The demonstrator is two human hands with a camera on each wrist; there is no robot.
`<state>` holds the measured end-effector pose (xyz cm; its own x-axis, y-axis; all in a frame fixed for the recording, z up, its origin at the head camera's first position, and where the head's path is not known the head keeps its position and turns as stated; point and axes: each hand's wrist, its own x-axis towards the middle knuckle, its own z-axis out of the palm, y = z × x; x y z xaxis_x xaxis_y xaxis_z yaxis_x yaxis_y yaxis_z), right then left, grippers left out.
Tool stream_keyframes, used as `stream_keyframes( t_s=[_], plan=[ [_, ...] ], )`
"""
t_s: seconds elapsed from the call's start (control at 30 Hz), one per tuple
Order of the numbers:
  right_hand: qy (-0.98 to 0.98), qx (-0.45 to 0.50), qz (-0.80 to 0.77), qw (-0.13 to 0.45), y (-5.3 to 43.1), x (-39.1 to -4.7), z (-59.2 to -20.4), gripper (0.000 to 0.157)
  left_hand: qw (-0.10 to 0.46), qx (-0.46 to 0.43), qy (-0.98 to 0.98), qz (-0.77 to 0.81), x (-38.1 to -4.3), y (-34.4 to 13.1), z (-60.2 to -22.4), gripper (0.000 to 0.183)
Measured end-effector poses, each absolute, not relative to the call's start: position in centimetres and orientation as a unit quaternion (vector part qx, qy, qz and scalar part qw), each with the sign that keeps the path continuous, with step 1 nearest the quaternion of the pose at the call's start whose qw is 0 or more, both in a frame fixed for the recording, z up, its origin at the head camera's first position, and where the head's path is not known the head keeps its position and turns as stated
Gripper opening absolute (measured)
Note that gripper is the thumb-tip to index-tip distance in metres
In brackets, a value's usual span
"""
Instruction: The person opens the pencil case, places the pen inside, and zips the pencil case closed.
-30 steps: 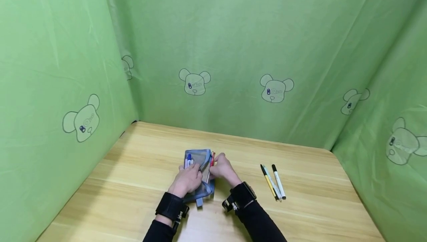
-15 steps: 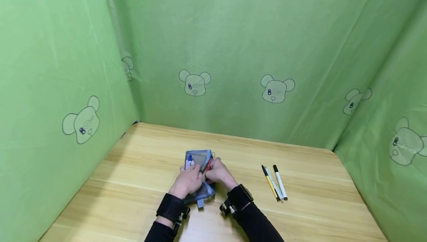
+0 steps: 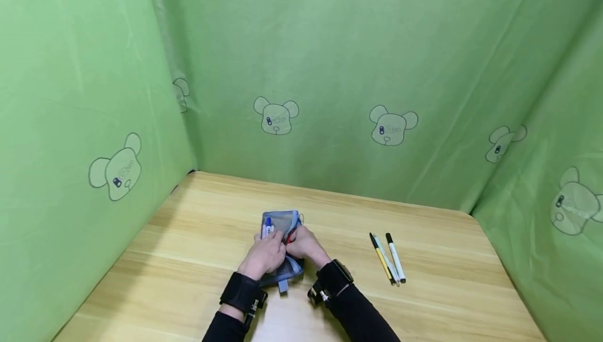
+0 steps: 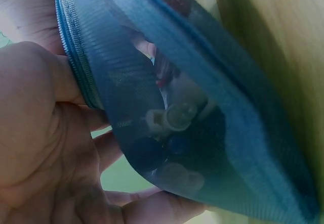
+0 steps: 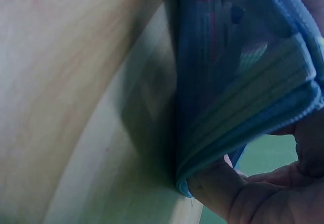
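A blue mesh pencil case [image 3: 281, 221] lies on the table with its zipper side spread apart. My left hand [image 3: 265, 254] grips it; in the left wrist view, thumb and fingers [image 4: 164, 209] curl round the mesh wall, with several pens [image 4: 174, 117] dimly visible inside. A blue-capped pen [image 3: 268, 225] shows through the mesh in the head view. My right hand [image 3: 305, 243] is at the opening and pinches a red pen [image 3: 290, 236], mostly hidden by the fingers and case. The right wrist view shows my thumb [image 5: 217, 183] against the zipper edge [image 5: 253, 133].
To the right on the wooden table [image 3: 452, 258] lie a yellow and black pen [image 3: 382, 259], a light blue pen [image 3: 389, 263] and a white marker with a black cap [image 3: 395, 258]. Green cloth walls [image 3: 330, 164] stand around the table's back and sides.
My right hand has moved left and tilted the red pen into the case's opening; less of the pen shows now. My left hand has stayed in place on the case.
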<state>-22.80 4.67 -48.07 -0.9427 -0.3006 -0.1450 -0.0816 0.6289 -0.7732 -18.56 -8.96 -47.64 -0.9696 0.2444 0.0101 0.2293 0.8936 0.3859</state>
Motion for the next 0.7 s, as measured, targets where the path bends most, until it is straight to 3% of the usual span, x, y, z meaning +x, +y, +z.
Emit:
stream_keyframes(
  t_s=[0.43,0.7],
  plan=[
    [0.890,-0.104,-0.421,0.140,4.6,-22.9,-48.2,0.037,0.018,0.116,0.970,0.214,-18.7,-9.0,-47.1,0.038],
    [0.880,-0.145,-0.418,0.173,5.4,-23.0,-48.7,0.018,0.032,0.114,0.969,0.219,-18.4,-8.6,-47.3,0.042]
  ],
)
